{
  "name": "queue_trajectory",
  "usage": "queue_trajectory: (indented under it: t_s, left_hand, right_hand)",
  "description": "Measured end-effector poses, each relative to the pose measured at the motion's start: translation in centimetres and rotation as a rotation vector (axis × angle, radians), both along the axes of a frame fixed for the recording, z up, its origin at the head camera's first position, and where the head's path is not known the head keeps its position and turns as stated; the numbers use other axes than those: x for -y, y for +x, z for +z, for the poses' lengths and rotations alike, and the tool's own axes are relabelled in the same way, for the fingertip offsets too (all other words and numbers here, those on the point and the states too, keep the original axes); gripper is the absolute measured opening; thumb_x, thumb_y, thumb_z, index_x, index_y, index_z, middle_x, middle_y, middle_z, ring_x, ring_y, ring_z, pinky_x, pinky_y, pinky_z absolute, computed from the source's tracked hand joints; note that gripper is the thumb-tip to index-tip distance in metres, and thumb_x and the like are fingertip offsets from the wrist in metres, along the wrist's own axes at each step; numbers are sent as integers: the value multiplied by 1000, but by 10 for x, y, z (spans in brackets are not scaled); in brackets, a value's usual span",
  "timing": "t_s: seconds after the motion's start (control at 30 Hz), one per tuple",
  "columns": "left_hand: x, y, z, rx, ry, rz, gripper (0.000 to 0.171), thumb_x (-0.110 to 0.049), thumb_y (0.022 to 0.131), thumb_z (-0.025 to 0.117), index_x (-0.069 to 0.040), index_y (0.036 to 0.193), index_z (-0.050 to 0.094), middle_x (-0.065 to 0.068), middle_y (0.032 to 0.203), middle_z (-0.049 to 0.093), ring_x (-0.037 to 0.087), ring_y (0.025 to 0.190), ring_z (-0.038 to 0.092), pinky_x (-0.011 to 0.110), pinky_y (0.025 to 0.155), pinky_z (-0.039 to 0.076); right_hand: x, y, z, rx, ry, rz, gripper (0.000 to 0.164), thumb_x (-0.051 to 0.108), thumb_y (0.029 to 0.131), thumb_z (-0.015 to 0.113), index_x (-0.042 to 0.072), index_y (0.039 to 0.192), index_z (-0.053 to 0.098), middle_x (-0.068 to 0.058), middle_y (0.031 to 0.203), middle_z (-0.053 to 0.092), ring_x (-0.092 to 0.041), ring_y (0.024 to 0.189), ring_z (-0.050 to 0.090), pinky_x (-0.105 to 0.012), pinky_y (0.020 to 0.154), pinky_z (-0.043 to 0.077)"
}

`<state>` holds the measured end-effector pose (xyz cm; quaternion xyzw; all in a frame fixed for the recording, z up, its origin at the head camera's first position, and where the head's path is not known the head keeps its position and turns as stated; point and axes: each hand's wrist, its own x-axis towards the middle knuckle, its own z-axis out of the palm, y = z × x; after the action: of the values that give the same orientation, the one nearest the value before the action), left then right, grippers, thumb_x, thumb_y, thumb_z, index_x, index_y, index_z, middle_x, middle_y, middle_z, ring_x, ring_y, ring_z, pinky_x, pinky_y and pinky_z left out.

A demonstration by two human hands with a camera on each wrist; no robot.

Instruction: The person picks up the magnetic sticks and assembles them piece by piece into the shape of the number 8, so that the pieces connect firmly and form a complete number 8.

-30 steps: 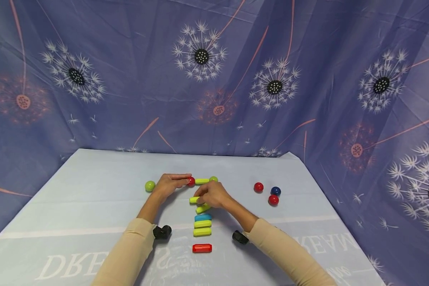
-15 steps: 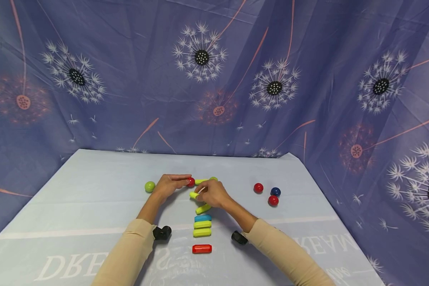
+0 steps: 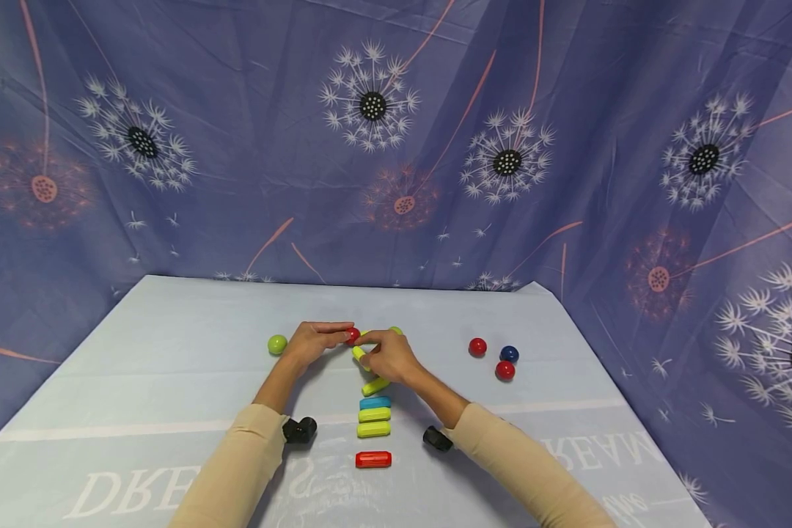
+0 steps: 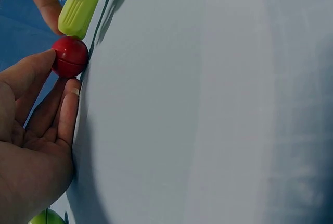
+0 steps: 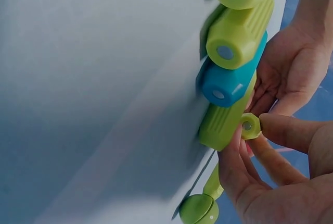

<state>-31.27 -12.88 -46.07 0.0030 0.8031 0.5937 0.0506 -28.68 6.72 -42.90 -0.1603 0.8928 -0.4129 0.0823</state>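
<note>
My left hand (image 3: 313, 343) holds a glossy red ball (image 4: 70, 57) between thumb and fingers at the far middle of the table. My right hand (image 3: 392, 358) pinches a yellow-green magnetic rod (image 4: 83, 8), with a metal disc showing in its end (image 5: 247, 126). In the left wrist view the rod's far end meets the red ball. Another yellow-green rod (image 5: 212, 185), joined to a green ball (image 5: 197, 209), lies beyond, mostly hidden by my right hand in the head view. A slanted yellow-green rod (image 3: 375, 386) lies just below my right hand.
Toward me lie a blue rod (image 3: 375, 402), two yellow-green rods (image 3: 373, 422) and a red rod (image 3: 373, 460) in a column. A loose green ball (image 3: 277, 345) sits left of my left hand. Right are two red balls (image 3: 478, 347) and a dark blue ball (image 3: 510, 354).
My right hand has lifted the yellow-green rod away from me and turned it toward the red ball. My left hand stays on the ball.
</note>
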Motion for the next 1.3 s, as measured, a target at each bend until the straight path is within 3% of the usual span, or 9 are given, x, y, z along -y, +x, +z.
queue_trajectory:
  t_s: [0.33, 0.73, 1.03, 1.3]
  left_hand:
    - [-1, 1, 0, -3, 0, 0, 30, -21, 94, 72, -15, 124, 75, 7, 127, 72, 25, 122, 63, 43, 101, 51]
    - [-1, 2, -1, -15, 15, -17, 31, -19, 95, 71, -11, 125, 74, 10, 127, 71, 26, 122, 62, 43, 101, 50]
    - [-1, 1, 0, -13, 12, -15, 31, -20, 94, 72, -13, 124, 75, 6, 125, 73, 24, 124, 62, 42, 101, 51]
    - [-1, 1, 0, -26, 13, -21, 31, -21, 94, 72, -12, 124, 74, 7, 125, 73, 25, 125, 62, 42, 101, 52]
  right_hand:
    - [6, -1, -5, 2, -63, -9, 29, 4, 88, 72, 3, 117, 73, -13, 91, 77, -21, 62, 71, -26, 54, 54]
    - [14, -2, -8, -17, -19, -44, 25, 8, 86, 75, 5, 112, 74, -4, 72, 72, -12, 54, 63, -24, 50, 49]
    - [17, -6, -9, 2, 10, -74, 27, 12, 88, 77, 4, 113, 70, -4, 68, 71, -10, 52, 62, -24, 50, 48]
    - [19, -7, -8, 6, -22, -85, 25, 11, 88, 77, 2, 110, 69, -7, 72, 73, -16, 55, 67, -26, 50, 51]
